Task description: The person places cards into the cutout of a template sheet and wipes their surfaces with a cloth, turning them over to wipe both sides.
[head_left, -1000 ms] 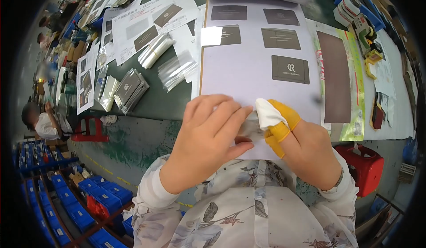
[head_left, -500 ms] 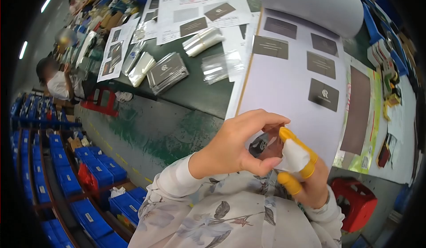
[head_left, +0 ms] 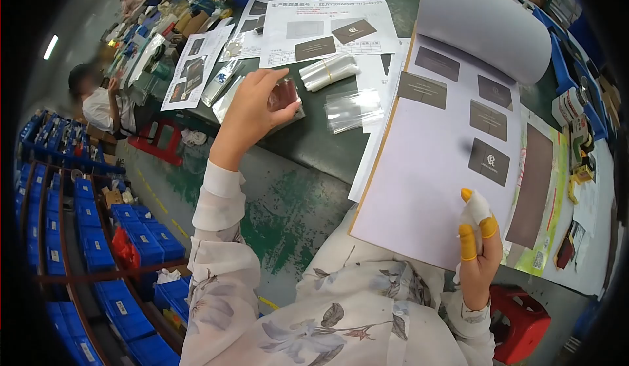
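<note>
My left hand (head_left: 252, 110) reaches out to the left over the green table. Its thumb and fingers grip the edges of a dark, shiny card (head_left: 284, 95), which reflects reddish tones. Below it lies the stack of sleeved grey cards, mostly hidden by the hand. My right hand (head_left: 481, 258) hovers at the lower edge of the large white sheets and holds a folded white cloth (head_left: 479, 207). Yellow finger cots (head_left: 468, 243) cover some of its fingertips. Several grey cards lie on the white sheet, the nearest being a card with a white logo (head_left: 489, 162).
Clear plastic sleeves (head_left: 354, 110) and a banded bundle of sleeves (head_left: 329, 71) lie left of the sheets. Printed papers (head_left: 367, 12) sit behind them. A red stool (head_left: 524, 320) stands at lower right, blue bins (head_left: 141, 241) at left. A person (head_left: 101, 104) sits at the far left.
My left hand has moved left and away from me with the card, from in front of my body to above the stack. My right hand has parted from it, moving right with the cloth.
</note>
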Tool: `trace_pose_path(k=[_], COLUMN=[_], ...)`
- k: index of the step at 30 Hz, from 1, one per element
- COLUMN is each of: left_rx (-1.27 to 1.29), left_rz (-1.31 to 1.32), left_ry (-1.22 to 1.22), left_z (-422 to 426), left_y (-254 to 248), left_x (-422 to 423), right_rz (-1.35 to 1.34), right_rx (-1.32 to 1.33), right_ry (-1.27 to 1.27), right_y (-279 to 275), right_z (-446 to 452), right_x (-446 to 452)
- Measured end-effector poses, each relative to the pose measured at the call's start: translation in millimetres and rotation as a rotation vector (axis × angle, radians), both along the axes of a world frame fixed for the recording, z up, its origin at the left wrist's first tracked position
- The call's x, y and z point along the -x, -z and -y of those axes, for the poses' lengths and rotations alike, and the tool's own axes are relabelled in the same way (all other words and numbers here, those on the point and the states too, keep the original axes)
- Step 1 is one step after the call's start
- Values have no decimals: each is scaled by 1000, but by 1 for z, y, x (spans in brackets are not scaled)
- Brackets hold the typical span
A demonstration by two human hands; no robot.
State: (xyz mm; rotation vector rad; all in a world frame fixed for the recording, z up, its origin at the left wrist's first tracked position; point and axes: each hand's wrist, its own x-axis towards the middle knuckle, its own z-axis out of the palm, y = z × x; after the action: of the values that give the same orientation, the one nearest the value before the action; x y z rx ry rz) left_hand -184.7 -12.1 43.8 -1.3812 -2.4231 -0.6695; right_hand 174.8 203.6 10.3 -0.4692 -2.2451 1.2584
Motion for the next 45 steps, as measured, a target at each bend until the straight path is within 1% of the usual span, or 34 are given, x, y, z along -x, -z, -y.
trace_pose_path(k=[1, 3, 4, 5, 6, 7, 8, 9, 10, 11, 13, 15, 16, 17, 18, 19, 20, 22, 25, 27, 29, 37, 40, 41, 43, 45], left_rx=[-7, -167, -451, -625, -800, -857, -908, -917, -920, -921, -895, -853, -850, -849, -837, -821, -808, -790, -776, -760, -742, -682, -661, -651, -630, -610], left_rz=[-127, 178, 600, 917, 1225, 1378, 1520, 1523, 1518, 1515, 1513, 1463, 1474, 1486, 1474, 1461, 1453, 1442, 1427, 1412, 1399, 1352, 1335, 1327, 1304, 1284], left_ry=[22, 76, 158, 413, 670, 942, 1221, 1195, 1164, 1135, 1091, 1103, 1085, 1070, 1078, 1084, 1079, 1054, 1014, 995, 985, 939, 924, 925, 929, 924], left_z=[-4, -15, -24, -30, -35, -42, -46, -41, -101, -6, -13, -33, -40, -42, -49, -57, -62, -68, -63, -77, -73, -76, -74, -60, -63, -68], left_y=[0, -8, -8, -15, -24, -30, -32, -31, -21, -34, -31, -32, -32, -30, -30, -30, -27, -25, -23, -17, -19, -18, -20, -27, -29, -29], left_x=[-1, -25, -44, -65, -84, -105, -118, -120, -139, -119, -128, -128, -115, -122, -125, -129, -146, -149, -156, -168, -162, -167, -162, -157, -157, -160], right_rz=[3, -3, -13, -5, -18, -28, -17, -18, -16, -2, -4, -127, -107, -47, -15, -85, -87, -89, -56, -41, -28, -15, 3, 3, 53, 5], right_rx=[1, 54, 107, 112, 184, 259, 269, 277, 285, 320, 294, 224, 232, 286, 328, 161, 165, 231, 169, 208, 243, 200, 224, 223, 229, 232], right_ry=[16, 50, 75, 70, 121, 170, 153, 177, 202, 243, 226, 208, 211, 222, 236, 206, 209, 194, 154, 161, 175, 194, 203, 208, 209, 189], right_y=[2, 5, 7, 8, 10, 12, 12, 11, 6, 5, 14, 22, -3, -9, 1, 15, 17, 16, 16, 5, 5, 16, 18, 7, 10, 12], right_z=[-1, -1, -1, 0, 1, 2, 3, 3, 6, 9, 8, 4, 14, 17, 10, 5, 3, 5, -1, 3, 3, 0, -1, 3, 0, 0], right_x=[-1, -1, -1, -1, -2, -1, -1, 0, 4, 4, -9, -2, 14, 13, 7, -1, -2, -2, -3, 4, 1, -6, -11, -1, -5, -5])
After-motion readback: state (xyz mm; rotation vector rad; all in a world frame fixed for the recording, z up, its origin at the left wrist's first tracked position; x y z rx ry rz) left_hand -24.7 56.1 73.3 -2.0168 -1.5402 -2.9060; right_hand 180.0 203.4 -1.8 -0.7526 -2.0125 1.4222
